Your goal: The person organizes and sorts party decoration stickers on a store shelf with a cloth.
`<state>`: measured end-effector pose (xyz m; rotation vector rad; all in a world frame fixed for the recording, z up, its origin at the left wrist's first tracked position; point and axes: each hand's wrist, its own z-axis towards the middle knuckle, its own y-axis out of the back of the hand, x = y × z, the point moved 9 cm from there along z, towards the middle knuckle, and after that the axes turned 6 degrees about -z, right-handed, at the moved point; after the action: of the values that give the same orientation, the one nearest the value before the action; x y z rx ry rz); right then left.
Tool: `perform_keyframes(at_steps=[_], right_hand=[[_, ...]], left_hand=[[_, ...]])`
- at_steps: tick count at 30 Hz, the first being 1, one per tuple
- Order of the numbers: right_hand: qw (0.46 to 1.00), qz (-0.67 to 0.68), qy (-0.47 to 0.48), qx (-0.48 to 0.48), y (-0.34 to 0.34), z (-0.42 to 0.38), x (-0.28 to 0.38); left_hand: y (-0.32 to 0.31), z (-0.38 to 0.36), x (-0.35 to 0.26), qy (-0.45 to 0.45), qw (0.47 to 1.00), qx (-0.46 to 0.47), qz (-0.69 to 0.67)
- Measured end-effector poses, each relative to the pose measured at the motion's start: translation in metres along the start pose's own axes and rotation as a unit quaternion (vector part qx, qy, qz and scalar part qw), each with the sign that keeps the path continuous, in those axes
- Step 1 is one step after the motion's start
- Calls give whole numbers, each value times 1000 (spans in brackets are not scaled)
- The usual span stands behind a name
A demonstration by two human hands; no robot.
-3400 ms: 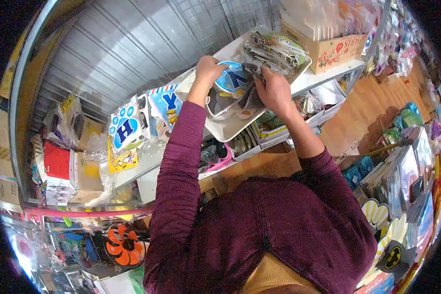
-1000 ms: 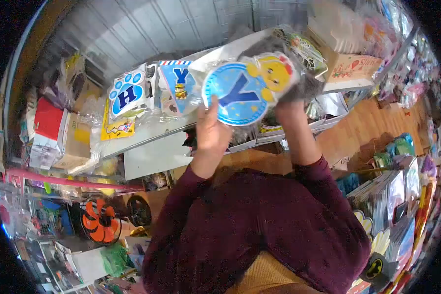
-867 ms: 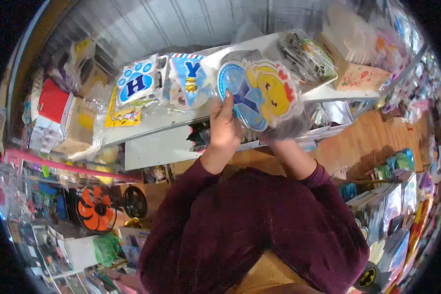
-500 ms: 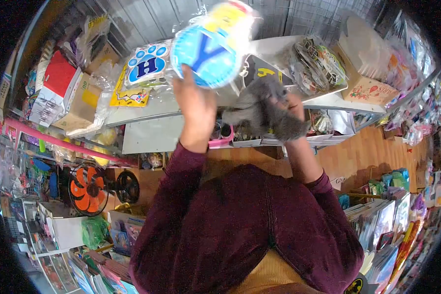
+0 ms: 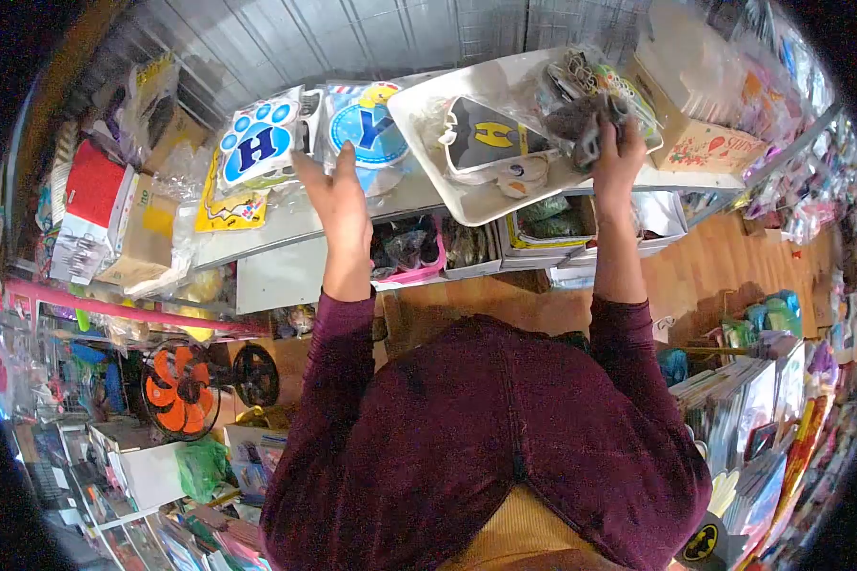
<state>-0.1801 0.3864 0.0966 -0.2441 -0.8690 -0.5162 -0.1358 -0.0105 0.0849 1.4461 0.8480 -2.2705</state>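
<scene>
My left hand point(image 5: 341, 202) is at the shelf's front edge, its fingers spread. Just beyond the fingertips lies a round blue letter Y cutout point(image 5: 369, 131) with a yellow figure on top, beside a paw-shaped letter H cutout point(image 5: 261, 145). My right hand point(image 5: 619, 164) grips a crumpled grey cloth point(image 5: 578, 122) over the right end of a white tray point(image 5: 417, 124). A black-and-grey bat-shaped cutout point(image 5: 490, 141) with a yellow mark lies inside the tray. Plastic-wrapped cutouts point(image 5: 573, 71) at its right end are partly hidden by the cloth.
Cardboard boxes stand at the shelf's left point(image 5: 152, 224) and right point(image 5: 700, 150). A yellow sheet point(image 5: 229, 211) lies under the H cutout. Below the shelf are a pink basket point(image 5: 411, 276) and open boxes point(image 5: 543, 257). An orange-bladed fan point(image 5: 176, 390) stands lower left.
The Y cutout, raised in my left hand before, now lies on the shelf, and that hand has let go. My right hand has moved right with the grey cloth, uncovering more of the tray.
</scene>
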Motion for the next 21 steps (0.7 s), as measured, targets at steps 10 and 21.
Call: perform_keyframes(at_steps=[10,21], right_hand=[[966,-248,69,20,-13,-1,21],[963,-256,78,-16,-7,-5,28]], left_hand=[[-123,-15,-4,-154,840,389,346],[-180,8,72,-79,720,459,514]])
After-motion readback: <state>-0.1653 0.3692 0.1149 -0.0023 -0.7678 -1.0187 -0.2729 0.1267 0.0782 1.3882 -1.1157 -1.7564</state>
